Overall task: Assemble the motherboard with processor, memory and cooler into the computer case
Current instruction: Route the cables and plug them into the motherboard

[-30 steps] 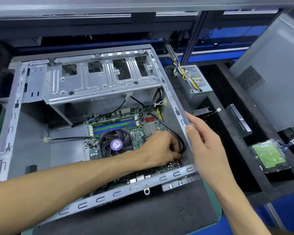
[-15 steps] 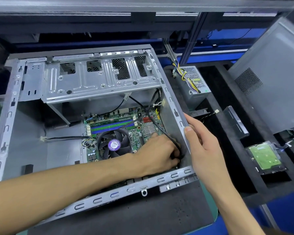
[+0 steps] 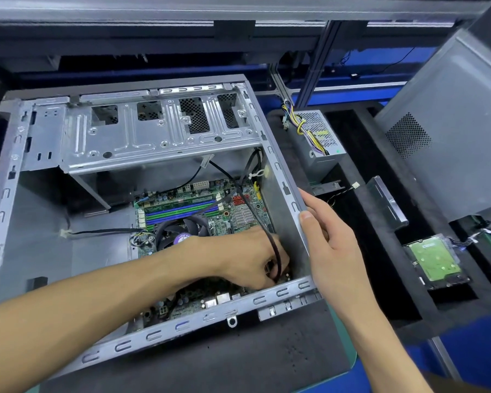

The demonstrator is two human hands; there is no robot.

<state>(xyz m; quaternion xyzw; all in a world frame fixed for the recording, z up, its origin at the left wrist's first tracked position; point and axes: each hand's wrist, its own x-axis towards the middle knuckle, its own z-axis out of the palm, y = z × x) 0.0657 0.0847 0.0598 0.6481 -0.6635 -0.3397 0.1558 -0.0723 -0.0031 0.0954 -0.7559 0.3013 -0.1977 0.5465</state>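
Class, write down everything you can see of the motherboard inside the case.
The motherboard is a green circuit board lying flat on the case floor, toward its right wall. It carries blue and green memory slots, a black round cooler fan with a purple label and a silver heatsink. Black cables cross it. The left hand reaches onto its right part, covering it.

Electronics assembly workshop. Open computer case (image 3: 142, 131) on black foam mat (image 3: 224, 361); black foam tray (image 3: 380, 279) with cut-out pockets holding power supply (image 3: 318, 140) and hard drive (image 3: 435, 262); aluminium-profile frame (image 3: 321, 61) overhead; detached grey side panel (image 3: 448, 143) leaning at right.
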